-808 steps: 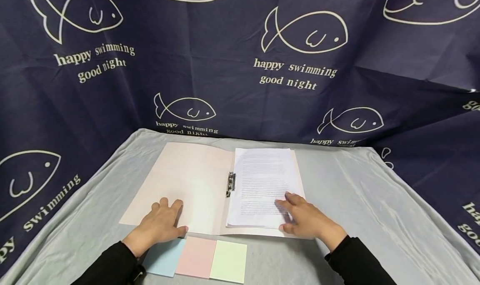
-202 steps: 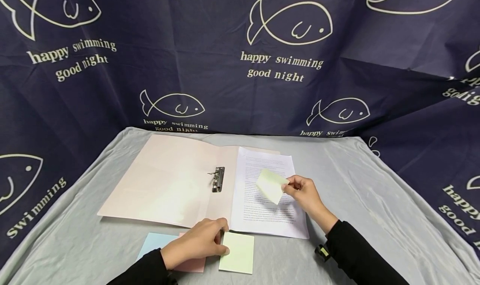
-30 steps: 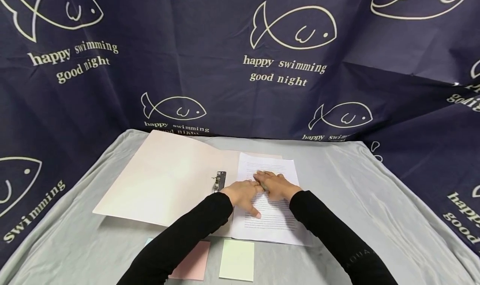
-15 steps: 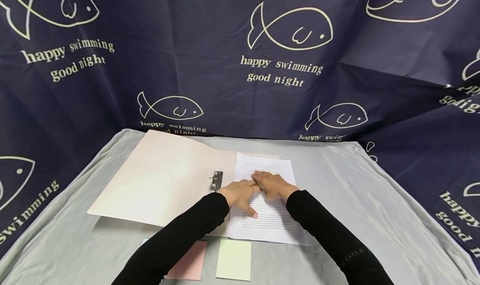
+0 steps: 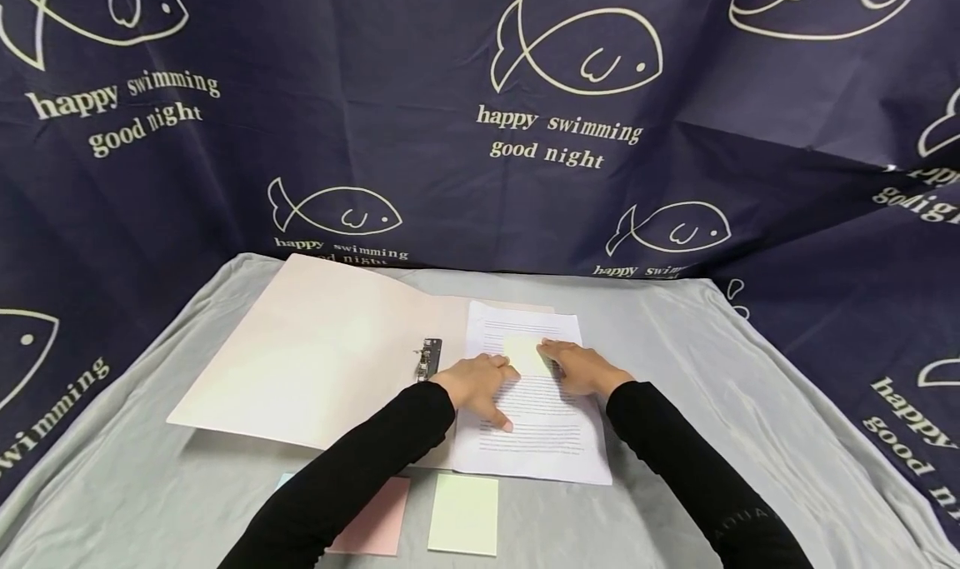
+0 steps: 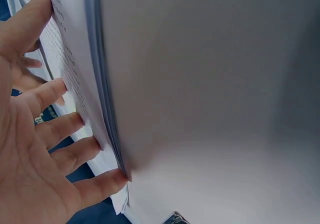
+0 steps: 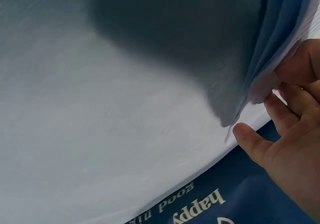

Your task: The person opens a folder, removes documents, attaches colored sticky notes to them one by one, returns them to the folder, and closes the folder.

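Observation:
A pale green sticky note (image 5: 522, 354) lies flat on the upper part of a stack of printed pages (image 5: 532, 444). My left hand (image 5: 478, 386) rests on the page with spread fingers, its fingertips at the note's left edge. On the note's right edge are the fingertips of my right hand (image 5: 583, 369). In the left wrist view, the spread left fingers (image 6: 67, 156) touch the sheets. The right wrist view has the right hand (image 7: 295, 144) at the sheets' edge. The pages lie over the right side of an open pale pink folder (image 5: 300, 352).
A metal clip (image 5: 429, 357) sits near the folder's spine. Nearer the front lie a green note pad (image 5: 463, 515) and a pink pad (image 5: 372, 521), partly under the left sleeve. Only a corner of a blue pad (image 5: 284, 479) shows. A dark fish-print curtain (image 5: 435, 136) hangs behind.
Since half a second ago, my right hand has slid right, uncovering the sticky note; the left has stayed put. Several seconds ago the right hand held that note above the page.

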Available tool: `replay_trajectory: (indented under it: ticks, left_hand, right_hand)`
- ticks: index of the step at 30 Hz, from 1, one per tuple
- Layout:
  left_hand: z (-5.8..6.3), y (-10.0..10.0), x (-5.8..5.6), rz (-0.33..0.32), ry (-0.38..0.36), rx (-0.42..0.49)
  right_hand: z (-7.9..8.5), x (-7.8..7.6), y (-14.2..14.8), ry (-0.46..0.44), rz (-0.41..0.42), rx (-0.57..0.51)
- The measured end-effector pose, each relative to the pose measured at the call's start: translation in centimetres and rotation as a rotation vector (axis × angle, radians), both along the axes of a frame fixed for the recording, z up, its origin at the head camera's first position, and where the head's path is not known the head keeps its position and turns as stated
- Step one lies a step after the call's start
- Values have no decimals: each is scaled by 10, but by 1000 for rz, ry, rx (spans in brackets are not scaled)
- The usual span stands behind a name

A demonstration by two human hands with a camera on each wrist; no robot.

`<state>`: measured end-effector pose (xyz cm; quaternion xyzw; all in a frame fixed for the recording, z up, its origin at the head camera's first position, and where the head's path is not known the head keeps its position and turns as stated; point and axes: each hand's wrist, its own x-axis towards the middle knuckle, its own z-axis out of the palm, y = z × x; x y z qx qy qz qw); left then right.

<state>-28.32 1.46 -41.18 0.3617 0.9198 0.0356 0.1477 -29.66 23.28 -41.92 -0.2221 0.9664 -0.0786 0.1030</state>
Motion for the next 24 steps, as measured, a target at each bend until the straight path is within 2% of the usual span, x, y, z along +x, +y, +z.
replay_trajectory:
  ticks: [14, 24]
  left_hand:
    - [-2, -4, -4, -5, -2, 32]
    - [-7, -5, -2, -57, 8, 44]
  right_hand:
    - [-2, 0, -6, 32, 18, 37]
    - [-6, -4, -19, 48, 60, -39]
